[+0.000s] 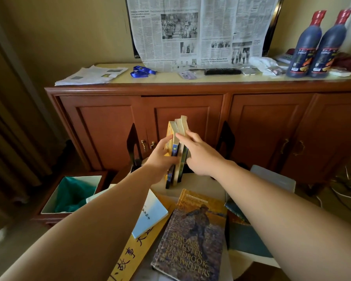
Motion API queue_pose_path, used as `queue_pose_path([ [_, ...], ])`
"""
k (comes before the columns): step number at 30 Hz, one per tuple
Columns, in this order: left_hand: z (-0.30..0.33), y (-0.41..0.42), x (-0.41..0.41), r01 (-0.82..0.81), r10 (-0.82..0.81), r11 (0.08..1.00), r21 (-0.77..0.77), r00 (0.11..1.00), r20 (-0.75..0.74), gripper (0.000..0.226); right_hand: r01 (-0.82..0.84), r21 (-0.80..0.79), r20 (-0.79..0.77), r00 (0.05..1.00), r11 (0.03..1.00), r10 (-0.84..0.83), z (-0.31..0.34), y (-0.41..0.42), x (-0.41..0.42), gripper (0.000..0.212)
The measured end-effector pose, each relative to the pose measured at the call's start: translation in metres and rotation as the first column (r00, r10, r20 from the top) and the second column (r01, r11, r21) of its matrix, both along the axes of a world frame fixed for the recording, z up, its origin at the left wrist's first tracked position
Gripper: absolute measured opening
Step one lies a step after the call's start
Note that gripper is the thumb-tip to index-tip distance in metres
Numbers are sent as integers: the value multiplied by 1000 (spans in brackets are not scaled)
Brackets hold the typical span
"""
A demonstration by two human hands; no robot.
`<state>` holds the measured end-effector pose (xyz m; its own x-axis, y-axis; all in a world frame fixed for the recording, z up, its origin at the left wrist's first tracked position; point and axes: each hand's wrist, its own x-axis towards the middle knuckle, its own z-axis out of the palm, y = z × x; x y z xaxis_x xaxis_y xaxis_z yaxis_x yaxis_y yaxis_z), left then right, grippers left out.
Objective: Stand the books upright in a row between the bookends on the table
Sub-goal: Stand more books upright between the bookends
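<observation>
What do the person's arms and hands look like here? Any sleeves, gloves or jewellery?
Both forearms are bare right down to the frame edge, with no sleeve in sight. The left hand and right hand wear no gloves, and no watch, bracelet or ring is visible on what shows of the wrists and fingers.

Yellow-covered upright paperback (169,138), pale blue thin book (151,214), mottled brown-blue handbook (190,236), black metal bookends (133,142), teal-lined bin (73,194)

Warm, dimmish indoor light tints everything yellow. The left side falls into shadow by the curtain (12,122). Wide-angle distortion bends the cabinet (251,122) edges; the bottles (316,43) at upper right look slightly smeared.
</observation>
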<state>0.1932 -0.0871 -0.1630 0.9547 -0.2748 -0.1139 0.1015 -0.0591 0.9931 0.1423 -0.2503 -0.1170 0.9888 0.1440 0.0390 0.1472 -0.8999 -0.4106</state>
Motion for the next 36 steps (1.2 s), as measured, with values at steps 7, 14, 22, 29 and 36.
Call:
queue_pose_path([
  [7,-6,-2,4,17,-16,1000,12,1000,-19,103,-9,-20,-28,1000,1000,8,1,5,-3,95],
  [14,-15,0,13,35,-32,994,105,999,-28,105,3,-38,-57,998,999,-5,6,12,-3,98],
  [22,-21,14,-1,107,-122,890,443,992,6,90,6,-57,-65,998,998,-10,6,10,-4,98],
  [29,-32,23,-60,148,-364,402,903,932,9,86,-8,-67,-68,998,998,3,8,11,-7,97],
  [36,-38,-9,-67,229,-475,225,947,874,-99,80,-34,-75,-48,998,997,31,8,21,-8,97],
])
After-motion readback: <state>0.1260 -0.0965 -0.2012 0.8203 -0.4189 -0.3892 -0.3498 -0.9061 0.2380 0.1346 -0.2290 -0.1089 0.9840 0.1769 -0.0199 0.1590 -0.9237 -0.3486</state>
